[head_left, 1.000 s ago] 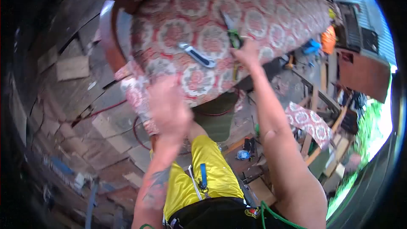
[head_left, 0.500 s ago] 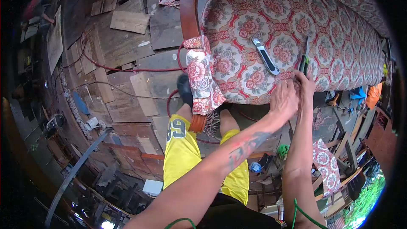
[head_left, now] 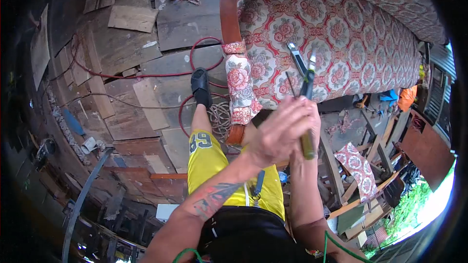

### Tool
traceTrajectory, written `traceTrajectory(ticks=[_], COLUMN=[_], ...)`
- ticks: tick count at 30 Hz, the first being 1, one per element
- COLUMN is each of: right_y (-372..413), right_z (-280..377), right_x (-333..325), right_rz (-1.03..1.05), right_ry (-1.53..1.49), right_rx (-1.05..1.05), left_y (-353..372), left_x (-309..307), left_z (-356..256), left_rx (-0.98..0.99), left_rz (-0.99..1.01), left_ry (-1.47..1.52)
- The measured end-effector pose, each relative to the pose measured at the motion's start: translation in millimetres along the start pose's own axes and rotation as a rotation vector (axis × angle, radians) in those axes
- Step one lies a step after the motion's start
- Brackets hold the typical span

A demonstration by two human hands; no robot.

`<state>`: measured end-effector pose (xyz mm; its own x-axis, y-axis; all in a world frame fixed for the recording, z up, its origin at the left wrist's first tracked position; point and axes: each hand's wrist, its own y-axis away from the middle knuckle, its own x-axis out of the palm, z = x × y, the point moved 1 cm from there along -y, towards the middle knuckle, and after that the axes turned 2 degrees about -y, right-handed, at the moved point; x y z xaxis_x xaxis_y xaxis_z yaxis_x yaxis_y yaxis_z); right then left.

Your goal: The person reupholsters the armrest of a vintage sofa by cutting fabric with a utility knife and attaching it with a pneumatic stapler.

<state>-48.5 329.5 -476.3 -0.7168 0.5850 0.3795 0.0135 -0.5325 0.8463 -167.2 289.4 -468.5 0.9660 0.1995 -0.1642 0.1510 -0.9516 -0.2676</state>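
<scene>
My left hand (head_left: pixel 282 131), on the tattooed arm, is closed and blurred, overlapping my right hand in front of the sofa seat. From its fist come a thin dark shaft and an olive handle (head_left: pixel 307 146), looking like a screwdriver. My right hand (head_left: pixel 313 119) is closed, partly hidden behind the left; out of its top rises a tool with a pointed metal tip and black-and-green handles (head_left: pixel 307 85), apparently pliers. A utility knife (head_left: pixel 297 58) lies on the floral sofa seat (head_left: pixel 336 48), just left of that tip.
The wooden armrest (head_left: pixel 230 14) has a floral-covered front post (head_left: pixel 239 80). Red hose (head_left: pixel 146 75) and coiled rope (head_left: pixel 220 119) lie on the plank floor. Wood offcuts (head_left: pixel 132 18) are at the upper left. A floral fabric strip (head_left: pixel 358 170) lies over timber at the right.
Both hands have moved left and back toward my body, carrying the pointed tool away from the seat's surface. The olive handle and dark shaft now show. The utility knife still lies on the seat.
</scene>
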Motion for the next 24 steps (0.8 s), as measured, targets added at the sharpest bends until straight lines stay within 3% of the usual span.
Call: traceTrajectory(ticks=[1,4,7,8,10,11,13,14,17,24], right_y=[3.8,19.0,27.3,28.1,32.9,33.5,41.4,45.2,47.3,55.8], right_z=[-3.1,0.3,8.6,11.8,21.2,24.5,24.4,24.5,26.6,32.1], right_x=[5.3,27.7,33.1,36.9,57.6,65.1,81.9,90.1,94.6,118.8], right_rz=[0.025,0.054,0.394,0.391,0.503,0.492,0.523,0.558,0.708,0.418], right_ry=[0.016,0.051,0.297,0.304,0.510,0.496,0.539,0.578,0.622,0.958], right_rx=[-0.003,-0.018,-0.061,-0.060,-0.128,-0.102,-0.178,-0.253,-0.221,-0.136], left_y=[-1.1,-29.7,-64.1,-69.6,-79.7,-82.3,-86.1,-86.9,-87.4,-82.4], left_x=[-21.8,-89.5,-144.1,-155.5,-170.9,-174.7,-176.3,-174.7,-170.3,-161.3], left_z=[2.3,-0.7,2.8,10.2,28.9,34.8,44.8,48.9,60.2,73.4], left_rx=[0.008,-0.109,-0.157,-0.162,-0.149,-0.152,-0.176,-0.178,-0.184,-0.226], left_rz=[0.010,-0.324,-0.595,-0.600,-0.369,-0.371,-0.184,-0.189,-0.138,-0.170], left_ry=[0.030,0.127,0.310,0.314,0.285,0.289,0.138,0.139,0.083,0.075])
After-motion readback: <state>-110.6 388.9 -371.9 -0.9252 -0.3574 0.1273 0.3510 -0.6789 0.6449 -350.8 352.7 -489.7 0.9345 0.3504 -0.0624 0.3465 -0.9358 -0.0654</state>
